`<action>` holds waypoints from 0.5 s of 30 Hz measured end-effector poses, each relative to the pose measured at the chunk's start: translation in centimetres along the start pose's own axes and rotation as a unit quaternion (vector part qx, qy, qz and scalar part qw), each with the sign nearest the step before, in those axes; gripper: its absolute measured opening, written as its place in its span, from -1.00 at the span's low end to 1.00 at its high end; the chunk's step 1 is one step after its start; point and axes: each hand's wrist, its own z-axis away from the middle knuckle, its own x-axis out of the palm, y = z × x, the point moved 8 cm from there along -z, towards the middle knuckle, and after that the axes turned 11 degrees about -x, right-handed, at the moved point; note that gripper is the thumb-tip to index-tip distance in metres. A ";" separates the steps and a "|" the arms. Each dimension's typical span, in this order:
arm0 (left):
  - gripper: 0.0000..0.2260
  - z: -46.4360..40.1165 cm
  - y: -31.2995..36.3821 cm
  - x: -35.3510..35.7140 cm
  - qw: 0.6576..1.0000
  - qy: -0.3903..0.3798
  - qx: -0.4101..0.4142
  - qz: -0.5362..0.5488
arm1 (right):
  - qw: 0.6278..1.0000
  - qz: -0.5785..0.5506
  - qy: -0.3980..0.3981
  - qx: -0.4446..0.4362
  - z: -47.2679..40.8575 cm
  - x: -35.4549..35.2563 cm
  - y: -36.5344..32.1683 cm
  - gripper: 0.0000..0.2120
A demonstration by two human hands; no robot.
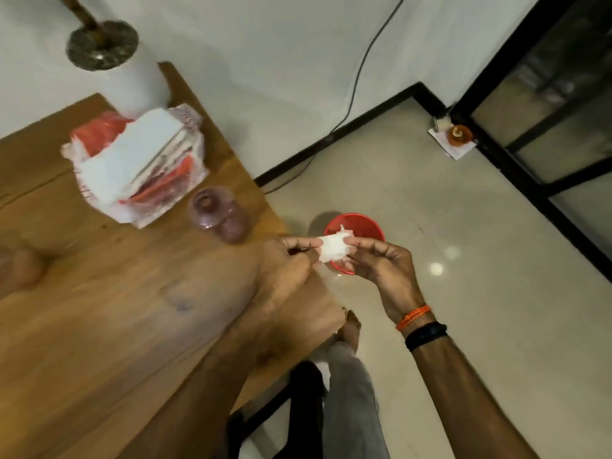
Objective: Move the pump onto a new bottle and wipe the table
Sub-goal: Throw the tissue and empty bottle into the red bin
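Beyond the wooden table [99,309] edge, a crumpled tissue [332,248] is pinched between left hand [291,270] and right hand [381,263] above a red bin [371,230]; wiping seems finished, release comes next.

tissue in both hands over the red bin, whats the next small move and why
Probably let go so it drops in. Both hands, left hand and right hand, pinch the crumpled tissue directly above the red bin on the floor beside the table, and the bin already seems to hold similar white paper.
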 end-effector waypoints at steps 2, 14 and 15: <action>-0.82 -2.3 0.3 3.3 0.999 0.009 0.004 -0.040 | 1.000 0.001 0.010 0.005 -2.2 -2.9 0.4 -0.79; -0.83 -17.5 -5.7 17.2 0.983 -0.028 -0.154 -0.091 | 0.992 -0.012 0.052 0.111 -14.4 -12.3 10.9 -0.74; -0.81 -18.7 -7.0 17.7 0.981 -0.017 -0.175 -0.083 | 0.990 -0.011 0.053 0.128 -15.3 -12.6 12.7 -0.75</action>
